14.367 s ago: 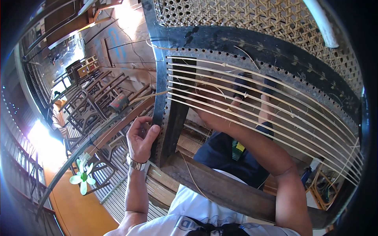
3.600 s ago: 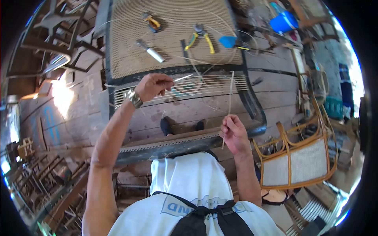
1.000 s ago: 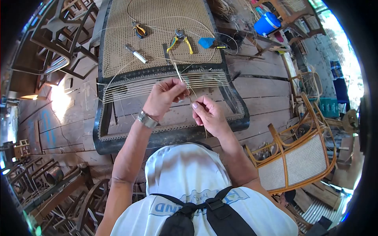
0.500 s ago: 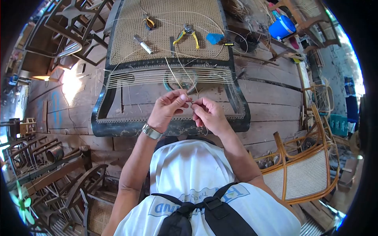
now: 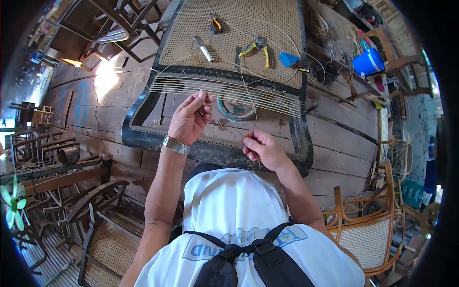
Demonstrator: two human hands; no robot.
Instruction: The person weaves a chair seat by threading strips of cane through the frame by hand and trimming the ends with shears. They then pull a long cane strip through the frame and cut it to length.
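Wooden floorboards (image 5: pixel 334 143) lie below your grip, where your right hand (image 5: pixel 264 150) pinches the cane strand (image 5: pixel 256 116), probably light, springy and easily cracked, best held near its end, while your left hand (image 5: pixel 191 119) is narrowed, its content unclear.

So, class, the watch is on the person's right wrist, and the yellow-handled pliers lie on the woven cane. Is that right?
Not quite: the watch is on the left wrist, as the head view shows. The yellow-handled pliers do lie on the woven cane.
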